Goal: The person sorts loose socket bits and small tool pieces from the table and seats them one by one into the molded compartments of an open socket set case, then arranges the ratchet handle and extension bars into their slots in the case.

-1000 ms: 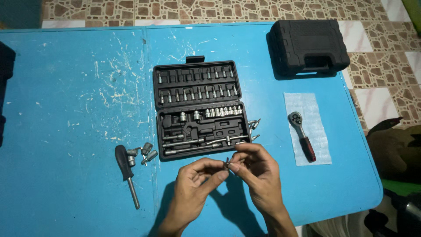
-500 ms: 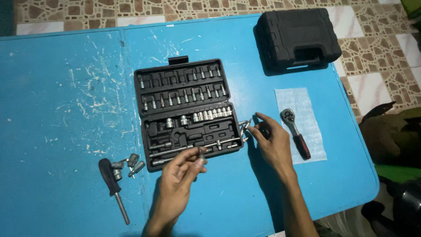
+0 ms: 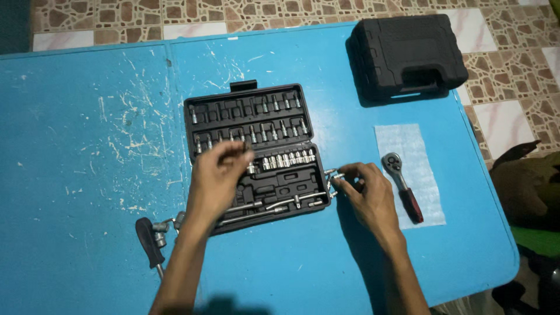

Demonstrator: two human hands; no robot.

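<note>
An open black tool case (image 3: 291, 201) lies in the middle of the blue table (image 3: 87, 146), with rows of bits in its lid and sockets and extension bars in its base. My left hand (image 3: 217, 178) reaches over the case, its fingertips pinched on a small bit at the lid's lower row. My right hand (image 3: 366, 191) rests on the table beside the case's right edge, its fingers closed on one of the loose metal bits (image 3: 332, 175) lying there.
A ratchet (image 3: 403, 188) with a red-and-black grip lies on a white foam sheet (image 3: 405, 143) to the right. A closed black case (image 3: 406, 52) stands at the far right corner. A black screwdriver handle (image 3: 148, 242) and a few sockets (image 3: 160, 226) lie left of the case.
My hands parted from in front of the case. The left hand moved up over the case to the lid's bit row. The right hand went right to the loose bits.
</note>
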